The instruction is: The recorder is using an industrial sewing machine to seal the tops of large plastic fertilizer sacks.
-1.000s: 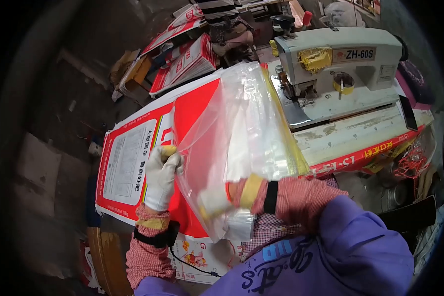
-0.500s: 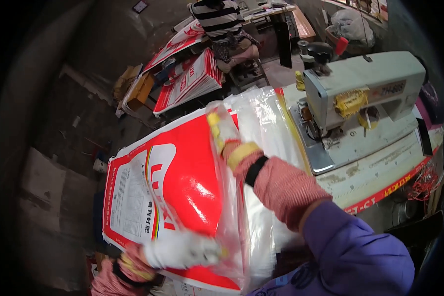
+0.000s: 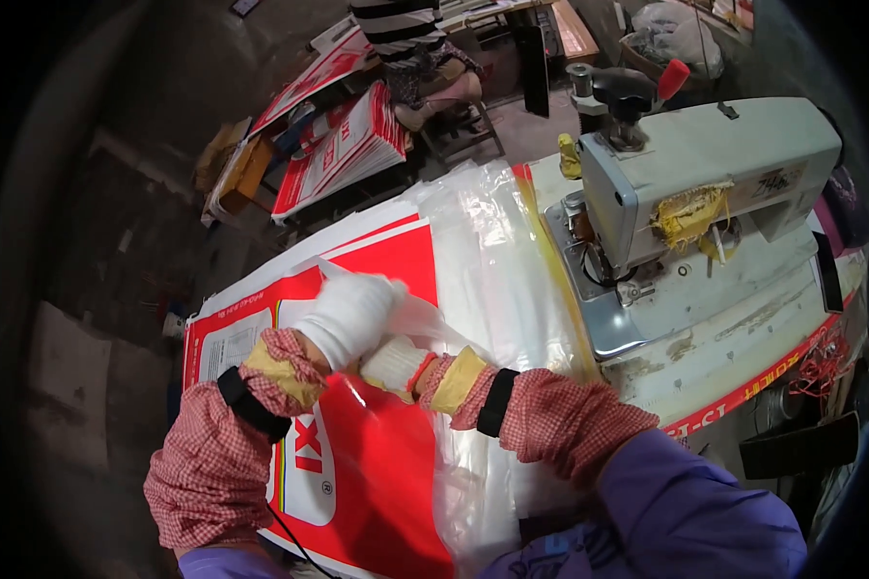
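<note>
I lean over a red and white printed bag [image 3: 386,482] lying on the worktop [image 3: 743,338], with my 2 gloved hands close together above its middle. In the view 0.5 seconds earlier they were well apart: my right at the bag's far edge, my left near its closer edge, with clear film spread between them. Now my left hand [image 3: 352,314], slightly blurred, sits just beyond my right hand [image 3: 396,367]. A strip of clear film [image 3: 425,321] sticks out to the right beside them. The fingers of both are hidden or blurred, so I cannot tell whether they are apart, together or clamped on the film. Clear plastic bags [image 3: 497,270] lie right of the printed bag, and beyond them stands a pale sewing machine [image 3: 705,169].
</note>
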Motion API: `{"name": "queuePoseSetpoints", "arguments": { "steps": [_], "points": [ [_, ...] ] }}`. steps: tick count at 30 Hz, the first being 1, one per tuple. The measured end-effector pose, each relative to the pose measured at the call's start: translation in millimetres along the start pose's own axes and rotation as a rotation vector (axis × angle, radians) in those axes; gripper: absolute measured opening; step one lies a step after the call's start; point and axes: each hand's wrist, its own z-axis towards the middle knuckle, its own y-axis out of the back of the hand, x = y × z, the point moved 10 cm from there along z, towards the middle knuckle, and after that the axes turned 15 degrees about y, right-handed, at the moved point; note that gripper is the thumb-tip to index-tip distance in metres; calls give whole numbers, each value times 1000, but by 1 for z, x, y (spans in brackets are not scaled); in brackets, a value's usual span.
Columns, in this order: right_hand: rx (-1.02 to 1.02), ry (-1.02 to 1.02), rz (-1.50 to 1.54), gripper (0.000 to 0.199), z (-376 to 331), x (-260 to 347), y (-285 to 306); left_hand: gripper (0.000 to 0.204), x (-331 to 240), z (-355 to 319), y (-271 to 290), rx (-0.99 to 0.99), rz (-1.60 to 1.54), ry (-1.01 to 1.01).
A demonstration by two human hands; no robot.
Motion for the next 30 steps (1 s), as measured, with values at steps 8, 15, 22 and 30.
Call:
{"name": "queuePoseSetpoints", "arguments": {
  "steps": [8,15,22,30],
  "points": [
    [-447,-93,603,59,6,-45,-27,18,71,27,20,-561,72,474],
    [30,-31,190,29,-17,50,-68,10,141,34,44,-446,22,657],
    [-686,403,259,25,-168,163,-9,18,155,9,187,-490,285,550],
    [-644,-214,328,27,-342,66,77,27,95,-16,238,-546,115,365]
  ]
}}
